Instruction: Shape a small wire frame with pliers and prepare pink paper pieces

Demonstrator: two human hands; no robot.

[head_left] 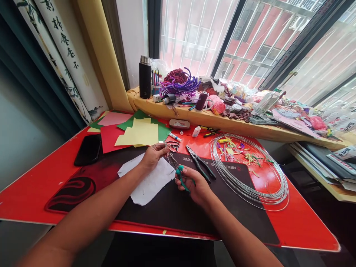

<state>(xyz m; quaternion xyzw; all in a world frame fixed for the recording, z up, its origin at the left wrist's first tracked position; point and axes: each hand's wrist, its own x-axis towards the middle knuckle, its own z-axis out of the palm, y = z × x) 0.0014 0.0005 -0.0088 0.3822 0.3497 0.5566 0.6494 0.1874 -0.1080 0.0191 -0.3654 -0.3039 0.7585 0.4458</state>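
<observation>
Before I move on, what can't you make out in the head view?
All in the head view:
- Thin piece at the left hand: partly covered by that hand, too fine to trace.
- Teal-handled pliers: grips partly hidden by the right hand.
- White paper: partly under the left hand and forearm.
- Small white bottle: label too small to read.

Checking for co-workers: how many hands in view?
2: left hand by the white paper's far edge, right hand gripping the green-handled tool. No other hands show.
</observation>
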